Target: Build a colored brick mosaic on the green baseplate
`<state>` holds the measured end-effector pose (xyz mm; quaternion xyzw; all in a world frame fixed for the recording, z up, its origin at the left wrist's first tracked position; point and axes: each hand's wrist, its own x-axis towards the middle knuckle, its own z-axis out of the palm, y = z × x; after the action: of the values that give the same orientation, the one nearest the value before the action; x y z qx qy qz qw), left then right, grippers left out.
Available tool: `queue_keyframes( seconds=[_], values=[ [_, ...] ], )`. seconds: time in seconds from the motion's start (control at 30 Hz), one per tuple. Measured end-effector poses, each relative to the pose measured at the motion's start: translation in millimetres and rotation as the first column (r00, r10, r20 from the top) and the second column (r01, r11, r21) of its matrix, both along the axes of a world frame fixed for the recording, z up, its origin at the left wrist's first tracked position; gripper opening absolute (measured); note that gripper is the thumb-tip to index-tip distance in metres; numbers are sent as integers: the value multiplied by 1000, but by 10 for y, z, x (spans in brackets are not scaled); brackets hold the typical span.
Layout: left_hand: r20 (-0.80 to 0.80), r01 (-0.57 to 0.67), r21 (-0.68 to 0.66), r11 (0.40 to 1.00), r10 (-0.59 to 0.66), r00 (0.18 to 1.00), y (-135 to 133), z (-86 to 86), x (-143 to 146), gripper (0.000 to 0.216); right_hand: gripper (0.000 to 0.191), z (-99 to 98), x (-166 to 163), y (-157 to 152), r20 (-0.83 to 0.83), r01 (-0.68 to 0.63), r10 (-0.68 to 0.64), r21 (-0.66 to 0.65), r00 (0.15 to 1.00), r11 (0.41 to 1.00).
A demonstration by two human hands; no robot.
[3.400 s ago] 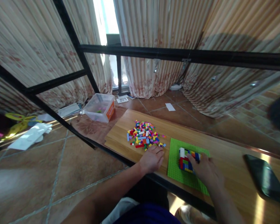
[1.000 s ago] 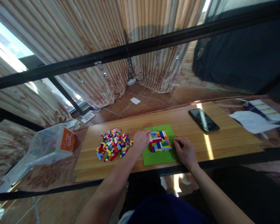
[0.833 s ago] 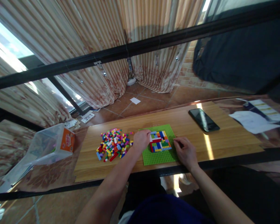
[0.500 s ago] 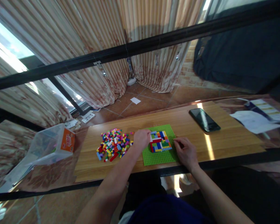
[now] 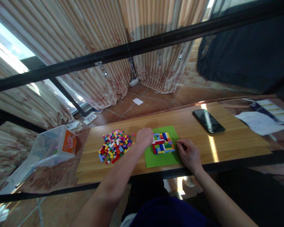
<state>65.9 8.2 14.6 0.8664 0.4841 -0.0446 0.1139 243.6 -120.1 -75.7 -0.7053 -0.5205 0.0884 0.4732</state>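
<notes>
A green baseplate (image 5: 162, 161) lies on the wooden tabletop, bearing a flat patch of toy bricks (image 5: 163, 143) in red, blue, yellow, white and other colours. My left hand (image 5: 144, 137) is closed in a pinch at the upper left edge of this patch; its fingertips touch the bricks there, and whatever they hold is too small to make out. At the plate's right edge, my right hand (image 5: 188, 154) rests with curled fingers, thumb and forefinger closed on the rim. A heap of loose toy bricks (image 5: 115, 145) lies left of the plate.
A black phone (image 5: 208, 121) lies on the wooden tabletop (image 5: 180, 121) at the right. Beyond it are papers (image 5: 261, 123). A clear plastic box (image 5: 49, 148) with an orange label stands off the table's left end. A dark metal bar (image 5: 146, 44) crosses behind the table.
My left hand has shifted very slightly up and right at the brick patch's edge. My right hand stays at the plate's edge. The whole view has moved a little.
</notes>
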Motion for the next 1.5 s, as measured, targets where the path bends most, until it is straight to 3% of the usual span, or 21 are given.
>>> queue_keyframes(
  seconds=[0.43,0.83,1.2,1.5],
  values=[
    [-31,8,-86,996,-11,999,111,136,123,25,22,-25,4,13,22,-7,7,1,1000,1000],
    [173,75,-282,957,-27,985,385,103,-56,28,22,-18,-3,17,18,-14,14,26,1000,1000],
    [354,38,-371,928,104,929,336,-218,51,33,20,2,-10,18,-3,-19,19,36,1000,999],
    [392,-44,-317,948,173,904,236,-276,62,28,19,16,-23,9,17,9,-9,11,1000,1000]
  ],
)
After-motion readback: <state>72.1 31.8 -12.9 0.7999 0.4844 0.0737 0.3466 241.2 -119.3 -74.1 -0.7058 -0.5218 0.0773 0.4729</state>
